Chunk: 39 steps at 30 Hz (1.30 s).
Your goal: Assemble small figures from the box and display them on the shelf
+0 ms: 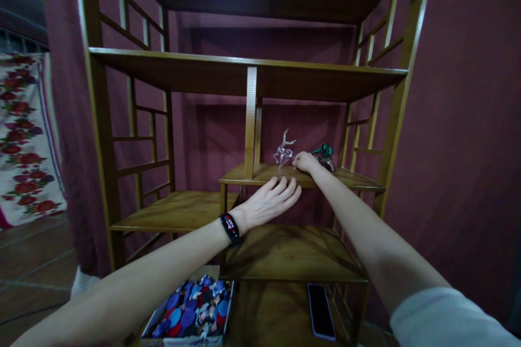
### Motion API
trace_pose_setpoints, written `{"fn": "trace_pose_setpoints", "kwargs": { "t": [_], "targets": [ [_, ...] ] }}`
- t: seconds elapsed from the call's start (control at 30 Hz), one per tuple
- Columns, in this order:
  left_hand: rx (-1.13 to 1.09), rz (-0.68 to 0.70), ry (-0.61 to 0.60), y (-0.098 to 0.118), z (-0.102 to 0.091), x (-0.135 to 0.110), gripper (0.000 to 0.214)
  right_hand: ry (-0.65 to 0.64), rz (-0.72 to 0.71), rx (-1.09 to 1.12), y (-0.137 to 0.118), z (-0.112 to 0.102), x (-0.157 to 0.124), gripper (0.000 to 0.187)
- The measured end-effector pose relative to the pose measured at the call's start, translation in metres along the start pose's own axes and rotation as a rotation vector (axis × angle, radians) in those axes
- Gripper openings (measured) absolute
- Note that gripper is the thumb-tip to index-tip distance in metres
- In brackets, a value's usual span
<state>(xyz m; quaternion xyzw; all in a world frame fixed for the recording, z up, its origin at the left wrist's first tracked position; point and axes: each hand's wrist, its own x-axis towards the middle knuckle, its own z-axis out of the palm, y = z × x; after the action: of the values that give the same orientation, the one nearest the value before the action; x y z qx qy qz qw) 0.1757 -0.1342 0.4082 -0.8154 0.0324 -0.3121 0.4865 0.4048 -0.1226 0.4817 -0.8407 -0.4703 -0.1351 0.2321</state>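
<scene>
Glass deer (284, 154) is upright on the small raised shelf (236, 174), a bit L of ctr, set back from the front edge, antlers up. It's btwn the post (251, 124) at the shelf's L end and the R hand (305, 162); L hand (271, 203) is lower & nearer the camera, in front of it.

R hand: fingers drawn tog., tips just beside the deer's R side. Can't tell if they touch or grip it, or how wide the gap btwn thumb & fingers is. L hand: back up, fingers part-bent & slightly apart, nothing seen in it; tips nr the shelf's front edge, contact unclear. Black wristband (230, 229) on L wrist.

Green figure (323, 150) w/ brown base stands twd the shelf's R end, partly hidden by R wrist. Lower down: box (185, 342) of small coloured pieces (189, 309), mostly blue, red & white, nr the bottom shelf's (266, 314) L side; phone (321, 312), dark screen up, nr that shelf's R edge.
</scene>
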Motion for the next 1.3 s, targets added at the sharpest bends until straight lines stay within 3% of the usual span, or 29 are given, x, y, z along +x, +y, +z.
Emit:
{"fn": "trace_pose_setpoints", "kwargs": {
  "t": [0.47,0.6,0.8,0.93,1.07,1.3],
  "targets": [
    [-0.093,-0.078,-0.050,0.005,-0.002,0.000,0.051,0.002,-0.004,-0.004,-0.001,0.000,0.000,0.019],
    [-0.178,-0.150,-0.081,0.004,-0.006,0.005,0.052,0.012,0.000,0.001,0.000,0.001,0.001,0.018],
    [-0.230,-0.134,-0.047,0.011,-0.017,-0.001,0.055,0.022,-0.005,0.007,0.003,0.005,0.006,0.017],
    [-0.306,-0.112,-0.060,0.034,-0.027,-0.023,0.055,0.021,-0.002,0.010,0.004,0.007,0.008,0.017],
    [-0.405,-0.123,-0.120,0.073,-0.031,-0.061,0.055,0.015,0.006,0.009,0.005,0.008,0.009,0.017],
    [-0.516,-0.409,-0.253,0.160,-0.003,-0.163,0.063,0.019,0.005,0.008,0.005,0.009,0.008,0.015]
  ]
}}
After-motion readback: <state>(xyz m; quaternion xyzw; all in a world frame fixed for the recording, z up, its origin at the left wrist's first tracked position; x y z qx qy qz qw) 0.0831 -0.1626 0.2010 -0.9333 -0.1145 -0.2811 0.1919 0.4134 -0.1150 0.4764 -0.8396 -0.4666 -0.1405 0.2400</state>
